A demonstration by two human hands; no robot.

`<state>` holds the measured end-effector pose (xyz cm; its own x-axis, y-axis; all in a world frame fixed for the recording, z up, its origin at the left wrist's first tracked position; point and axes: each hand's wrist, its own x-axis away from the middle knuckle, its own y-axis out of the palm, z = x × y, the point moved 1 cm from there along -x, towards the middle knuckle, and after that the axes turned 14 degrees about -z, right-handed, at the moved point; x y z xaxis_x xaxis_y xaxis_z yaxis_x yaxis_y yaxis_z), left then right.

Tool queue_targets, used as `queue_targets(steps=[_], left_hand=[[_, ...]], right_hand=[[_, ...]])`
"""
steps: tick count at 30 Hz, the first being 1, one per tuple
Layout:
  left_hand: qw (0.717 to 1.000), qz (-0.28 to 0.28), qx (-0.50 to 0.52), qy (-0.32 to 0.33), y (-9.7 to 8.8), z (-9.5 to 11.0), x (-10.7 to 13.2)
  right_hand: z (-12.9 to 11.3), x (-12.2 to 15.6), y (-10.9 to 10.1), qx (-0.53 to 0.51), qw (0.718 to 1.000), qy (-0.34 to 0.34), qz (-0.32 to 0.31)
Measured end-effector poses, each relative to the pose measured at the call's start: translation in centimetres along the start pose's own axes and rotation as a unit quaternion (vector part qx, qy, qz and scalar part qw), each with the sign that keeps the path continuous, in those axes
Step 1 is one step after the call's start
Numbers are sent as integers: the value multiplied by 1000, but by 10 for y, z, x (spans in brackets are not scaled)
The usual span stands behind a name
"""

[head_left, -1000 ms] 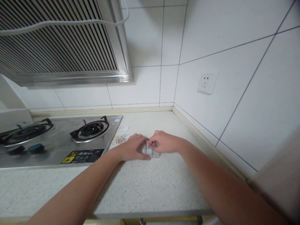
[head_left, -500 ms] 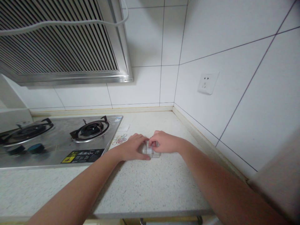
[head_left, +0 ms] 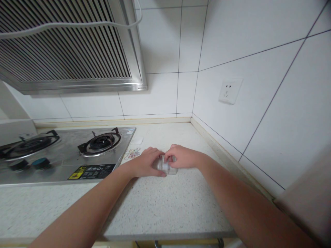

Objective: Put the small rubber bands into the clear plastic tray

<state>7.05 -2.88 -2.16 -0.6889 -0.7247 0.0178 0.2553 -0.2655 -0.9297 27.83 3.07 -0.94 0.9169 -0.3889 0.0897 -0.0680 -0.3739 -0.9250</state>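
A small clear plastic box (head_left: 172,171) rests on the speckled counter between my two hands. My left hand (head_left: 148,163) grips its left side, thumb along the near edge and fingers at the far edge. My right hand (head_left: 183,156) has its fingers curled together and dipped over the box. Whatever those fingertips pinch, if anything, is too small to make out. To the left of the box lies a loose cluster of thin coloured bands (head_left: 132,154). Behind the bands is a flat, clear rectangular piece (head_left: 137,141) resembling a lid.
A steel gas stove (head_left: 66,151) with two burners takes up the left of the counter (head_left: 165,210). Above it hangs a range hood (head_left: 67,44) with a pale cable (head_left: 77,24) across it. White tiled walls meet behind; a socket (head_left: 231,91) sits on the right wall.
Hardly anything differs. Both hands keep their places at the box, and the view has shifted very slightly.
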Motion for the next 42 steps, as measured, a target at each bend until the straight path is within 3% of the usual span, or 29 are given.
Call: queue_targets(steps=[18, 34, 42], left_hand=[[1000, -9, -10, 4, -3, 1, 2], [1000, 2, -9, -6, -7, -8, 8], [1000, 2, -17, -18, -11, -11, 11]], right_hand=[[-5, 2, -5, -45, 999, 18, 12], [11, -2, -2, -74, 992, 33, 101], [16, -3, 2, -114, 990, 48, 75]])
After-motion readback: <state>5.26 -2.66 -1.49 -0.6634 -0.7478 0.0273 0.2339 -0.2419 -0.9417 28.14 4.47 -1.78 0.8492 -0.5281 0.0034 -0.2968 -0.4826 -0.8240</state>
